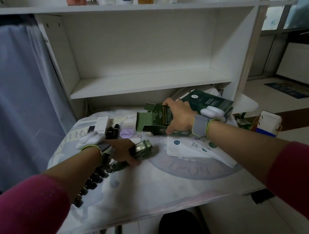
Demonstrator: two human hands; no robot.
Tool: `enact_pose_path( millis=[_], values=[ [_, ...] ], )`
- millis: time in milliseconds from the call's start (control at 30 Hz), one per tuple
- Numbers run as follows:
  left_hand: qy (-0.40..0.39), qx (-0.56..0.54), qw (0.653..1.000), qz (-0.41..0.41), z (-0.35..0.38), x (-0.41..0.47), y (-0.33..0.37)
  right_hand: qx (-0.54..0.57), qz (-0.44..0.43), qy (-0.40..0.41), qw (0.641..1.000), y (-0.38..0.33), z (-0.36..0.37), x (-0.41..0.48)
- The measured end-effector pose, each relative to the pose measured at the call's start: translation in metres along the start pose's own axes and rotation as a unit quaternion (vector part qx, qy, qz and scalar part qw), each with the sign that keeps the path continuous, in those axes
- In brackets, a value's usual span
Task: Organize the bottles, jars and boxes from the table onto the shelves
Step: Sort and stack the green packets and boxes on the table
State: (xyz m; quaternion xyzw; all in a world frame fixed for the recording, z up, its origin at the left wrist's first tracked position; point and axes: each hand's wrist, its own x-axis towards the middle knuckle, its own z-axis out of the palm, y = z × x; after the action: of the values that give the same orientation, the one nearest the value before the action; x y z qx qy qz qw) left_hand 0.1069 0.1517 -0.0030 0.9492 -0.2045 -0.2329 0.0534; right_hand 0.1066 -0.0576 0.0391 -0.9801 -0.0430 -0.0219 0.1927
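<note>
On the table [141,189], right hand [180,117] grips the open green box [153,120], left hand [121,150] a green bottle [143,149].

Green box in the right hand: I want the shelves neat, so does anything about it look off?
Yes. The green box held in the right hand has its left end flaps hanging open, showing a hollow inside. The left hand holds a small green bottle; nothing looks spilled.
</note>
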Motion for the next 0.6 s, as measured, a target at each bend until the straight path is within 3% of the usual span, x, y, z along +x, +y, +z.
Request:
enact_pose_path(
  millis=[100, 267, 600],
  values=[
    [-0.004, -0.056, 0.998, 0.001, -0.018, -0.01, -0.001, -0.018, 0.003, 0.002, 1.0, -0.001, -0.001, -0.002],
    [0.011, -0.271, 0.962, 0.001, -0.038, -0.02, -0.008, -0.038, -0.008, 0.0, 0.999, -0.001, 0.002, -0.005],
    [-0.005, -0.25, 0.967, -0.046, -0.064, -0.023, 0.008, -0.035, -0.092, -0.032, 0.995, -0.006, 0.009, -0.007]
  ],
)
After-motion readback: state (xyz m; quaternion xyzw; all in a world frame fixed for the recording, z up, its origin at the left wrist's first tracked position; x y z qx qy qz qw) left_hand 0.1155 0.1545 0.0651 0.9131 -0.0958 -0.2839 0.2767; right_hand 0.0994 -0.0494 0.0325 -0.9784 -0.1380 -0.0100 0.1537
